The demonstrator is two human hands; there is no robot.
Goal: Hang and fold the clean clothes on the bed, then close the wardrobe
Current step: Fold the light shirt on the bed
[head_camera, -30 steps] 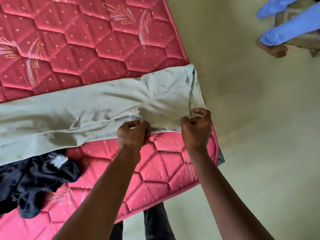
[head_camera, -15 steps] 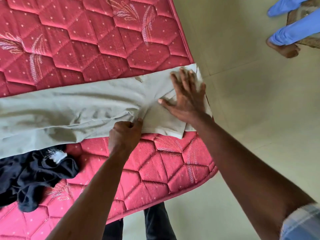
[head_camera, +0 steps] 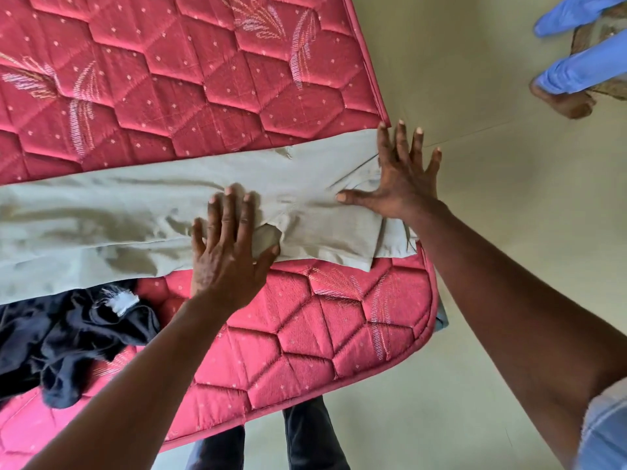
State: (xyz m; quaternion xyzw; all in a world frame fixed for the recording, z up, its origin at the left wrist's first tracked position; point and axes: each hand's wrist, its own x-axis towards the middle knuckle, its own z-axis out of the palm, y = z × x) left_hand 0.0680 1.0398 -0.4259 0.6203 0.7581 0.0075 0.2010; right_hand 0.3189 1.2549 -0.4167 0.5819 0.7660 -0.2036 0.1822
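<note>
The pale beige garment (head_camera: 118,212), trousers by the look of it, lies flat across the bed. Its long axis runs side to side, from out of view on the left to the right edge of the mattress (head_camera: 203,96), where its broad end stops with a corner just over the piping.

Both hands are open and flat on the cloth, apart from each other and gripping nothing. The right hand (head_camera: 400,184) presses the broad end with fingers spread, the fingertips reaching past the mattress edge over the floor. The left hand (head_camera: 227,259) lies palm down further in, on the near hem beside a small turned-up fold.

Nearly all the free length stretches away to the left, so I would judge the left hand the nearer one to gather it for a fold, with the right as the anchor.

A crumpled dark garment (head_camera: 68,340) with a white label sits on the near left of the mattress, touching the beige hem. The mattress is bare red quilting.

Beyond it is pale floor (head_camera: 509,249), and in the far right corner stands someone else in blue trousers (head_camera: 583,62), one bare foot (head_camera: 559,100) showing.
</note>
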